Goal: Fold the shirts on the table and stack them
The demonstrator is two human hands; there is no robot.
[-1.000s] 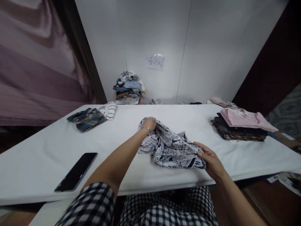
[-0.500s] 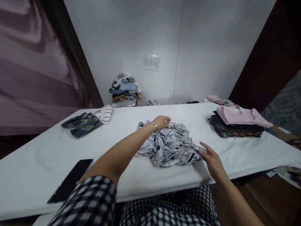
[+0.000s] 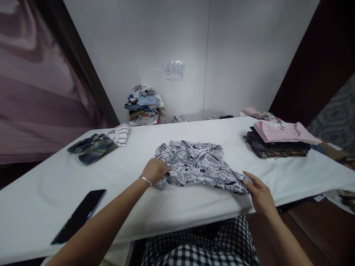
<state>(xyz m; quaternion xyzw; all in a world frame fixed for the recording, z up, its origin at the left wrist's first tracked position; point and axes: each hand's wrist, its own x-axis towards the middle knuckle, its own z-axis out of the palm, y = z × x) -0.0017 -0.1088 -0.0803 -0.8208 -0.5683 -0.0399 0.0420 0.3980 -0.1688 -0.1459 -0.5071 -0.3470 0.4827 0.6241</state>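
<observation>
At the left of the white-covered table (image 3: 44, 192), at about eight o'clock from its middle, a black phone (image 3: 78, 217) lies at a slant. At ten o'clock sit a folded plaid shirt (image 3: 93, 149) and, just beside it, a red-striped white cloth (image 3: 119, 134). Beyond the table's back edge, a heap of mixed clothes (image 3: 144, 105) stands against the wall, below and left of a taped paper note (image 3: 173, 71). The left hand (image 3: 154, 171), with a bracelet (image 3: 146, 181) at its wrist, rests on the near-left edge of a crumpled black-and-white printed garment (image 3: 194, 166), which lies mid-table; its fingers curl over and bunch the cloth. The right hand (image 3: 259, 194) is at the garment's four o'clock corner, fingers loosely spread and touching the fabric; whether it pinches, I cannot tell. At two o'clock, a pink top (image 3: 283, 132) lies on a stack of dark folded clothes (image 3: 274, 147).
</observation>
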